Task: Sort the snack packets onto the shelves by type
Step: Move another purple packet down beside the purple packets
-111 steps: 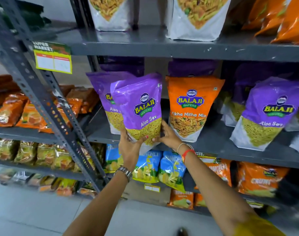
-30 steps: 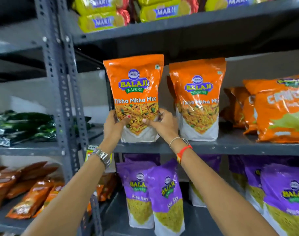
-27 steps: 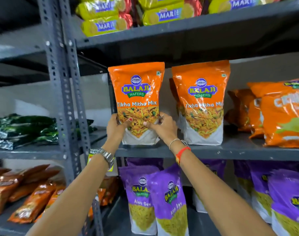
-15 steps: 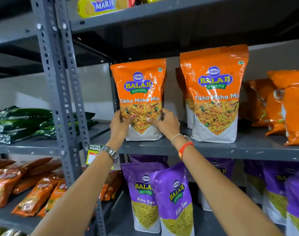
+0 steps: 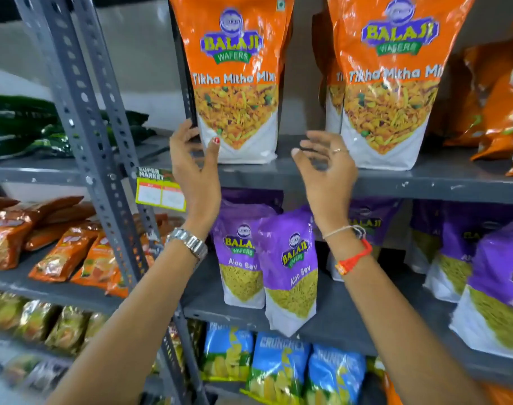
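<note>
An orange Tikha Mitha Mix packet (image 5: 235, 83) stands upright on the grey middle shelf (image 5: 308, 179). My left hand (image 5: 195, 168) is at its lower left corner, thumb on the front and fingers round the left edge. My right hand (image 5: 325, 168) hangs off the packet with fingers spread and empty, in front of the shelf edge. It is between that packet and a second orange Tikha Mitha Mix packet (image 5: 386, 92) to the right. Purple Aloo Sev packets (image 5: 290, 267) stand on the shelf below my wrists.
A perforated grey upright post (image 5: 83, 112) runs down left of my left arm, with a yellow price tag (image 5: 159, 188) beside it. Flat orange packets (image 5: 59, 252) and dark green packets (image 5: 30, 127) fill the left rack. Blue chip packets (image 5: 278, 366) sit lowest; more orange bags (image 5: 498, 97) at right.
My right hand has let go of the orange packet and drawn back to the right. The left hand has slid to the packet's left edge. The view has moved closer and lower.
</note>
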A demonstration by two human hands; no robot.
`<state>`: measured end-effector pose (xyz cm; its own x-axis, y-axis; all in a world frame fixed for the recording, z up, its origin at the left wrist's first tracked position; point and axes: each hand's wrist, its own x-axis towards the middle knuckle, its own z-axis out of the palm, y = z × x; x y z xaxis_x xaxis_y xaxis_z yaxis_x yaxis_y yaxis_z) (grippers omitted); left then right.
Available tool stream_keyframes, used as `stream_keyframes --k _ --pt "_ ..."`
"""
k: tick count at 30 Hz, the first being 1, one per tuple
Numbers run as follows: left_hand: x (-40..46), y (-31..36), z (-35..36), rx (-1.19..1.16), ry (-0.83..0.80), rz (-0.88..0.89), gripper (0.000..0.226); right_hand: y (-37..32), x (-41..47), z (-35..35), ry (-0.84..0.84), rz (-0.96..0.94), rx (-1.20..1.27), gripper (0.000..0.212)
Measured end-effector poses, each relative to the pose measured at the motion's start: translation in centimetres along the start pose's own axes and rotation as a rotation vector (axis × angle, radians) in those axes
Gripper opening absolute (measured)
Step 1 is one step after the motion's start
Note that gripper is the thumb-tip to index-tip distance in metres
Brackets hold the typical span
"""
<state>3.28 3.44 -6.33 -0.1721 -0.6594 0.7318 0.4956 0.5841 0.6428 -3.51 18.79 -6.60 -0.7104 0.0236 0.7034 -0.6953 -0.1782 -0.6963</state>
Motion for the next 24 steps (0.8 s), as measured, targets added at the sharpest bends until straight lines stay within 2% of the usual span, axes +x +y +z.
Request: stream_keyframes --k 3,6,8,10,11,15,18,21,23,24 --pt "-4.9 -1.3 -0.1 0.001 -0.023 -0.01 0.032 3.1 -4.0 -2.3 0.101 0.067 0.024 0.015" --pt "-9.8 -3.4 0.1 -0.019 -0.035 -0.132 0.03 6.9 -7.2 -4.1 0.182 0.149 0.011 0.025" --pt "-13.2 -5.3 0.0 -0.002 -0.059 -0.225 0.027 10.0 -9.1 -5.2 0.165 0.247 -0.011 0.027" --pt "-16.5 -7.0 -0.3 0.031 -0.09 -0.314 0.025 13.2 -10.7 -6.3 0.067 0.389 -0.059 0.02" --pt "-18.0 -7.7 -0.5 0.036 -0.1 -0.367 0.025 14.7 -11.2 -6.8 0.004 0.479 -0.09 0.026" --pt "-22.7 -9.9 -0.9 0.008 -0.137 -0.641 0.044 18.9 -11.9 -8.0 -0.257 0.907 -0.12 0.081" --pt "-24.7 -11.0 -0.7 -0.064 -0.21 -0.859 0.057 20.1 -12.0 -8.3 -0.447 1.034 -0.102 0.104" --pt "-25.3 -10.6 0.1 -0.105 -0.277 -0.975 0.054 20.6 -12.5 -8.3 -0.523 1.085 -0.075 0.101" --pt "-25.6 -10.0 0.9 -0.14 -0.305 -0.972 0.055 20.6 -12.7 -8.4 -0.541 1.091 -0.08 0.102" --pt "-25.8 -9.9 1.2 -0.151 -0.302 -0.958 0.057 20.4 -12.7 -8.5 -0.532 1.075 -0.08 0.095"
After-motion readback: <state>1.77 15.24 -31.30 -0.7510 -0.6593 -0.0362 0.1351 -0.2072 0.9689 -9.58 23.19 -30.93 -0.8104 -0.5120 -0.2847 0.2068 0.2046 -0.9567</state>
